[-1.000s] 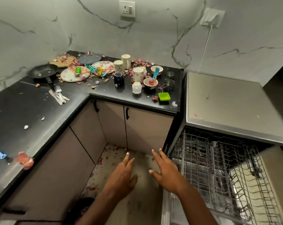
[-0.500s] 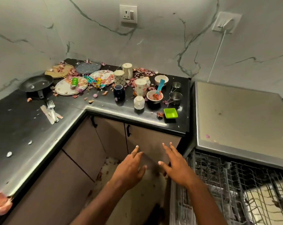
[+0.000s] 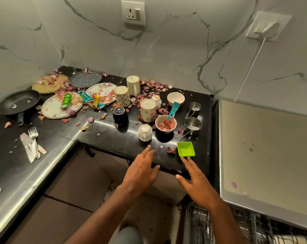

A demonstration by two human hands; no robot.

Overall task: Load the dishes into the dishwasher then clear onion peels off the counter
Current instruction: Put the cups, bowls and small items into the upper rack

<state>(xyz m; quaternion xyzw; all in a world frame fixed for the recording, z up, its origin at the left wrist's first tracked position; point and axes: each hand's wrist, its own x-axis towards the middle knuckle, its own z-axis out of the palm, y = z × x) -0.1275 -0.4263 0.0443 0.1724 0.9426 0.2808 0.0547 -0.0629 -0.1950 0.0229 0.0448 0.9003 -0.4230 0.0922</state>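
Observation:
Dirty dishes crowd the black corner counter (image 3: 105,136): a frying pan (image 3: 18,102), plates (image 3: 62,105) strewn with onion peels (image 3: 151,88), patterned mugs (image 3: 148,110), a dark cup (image 3: 120,115), a small white pot (image 3: 145,132), a bowl of scraps (image 3: 166,124) with a blue spoon, a white bowl (image 3: 175,99) and two steel cups (image 3: 192,126). A green square dish (image 3: 185,149) sits near the front edge. My left hand (image 3: 142,170) is open, fingertips over the counter edge. My right hand (image 3: 195,178) is open, fingertips just below the green dish. The dishwasher rack (image 3: 219,224) shows at the bottom right.
Forks and knives (image 3: 32,144) lie on the left arm of the counter. The dishwasher's steel top (image 3: 265,147) adjoins the counter on the right. A wall socket (image 3: 133,13) and a plugged cable (image 3: 251,67) are on the marble wall. Cabinet doors (image 3: 75,175) stand below.
Both hands have risen from over the floor to the counter's front edge, staying open. The view has tilted up, so most of the dishwasher rack has left the frame.

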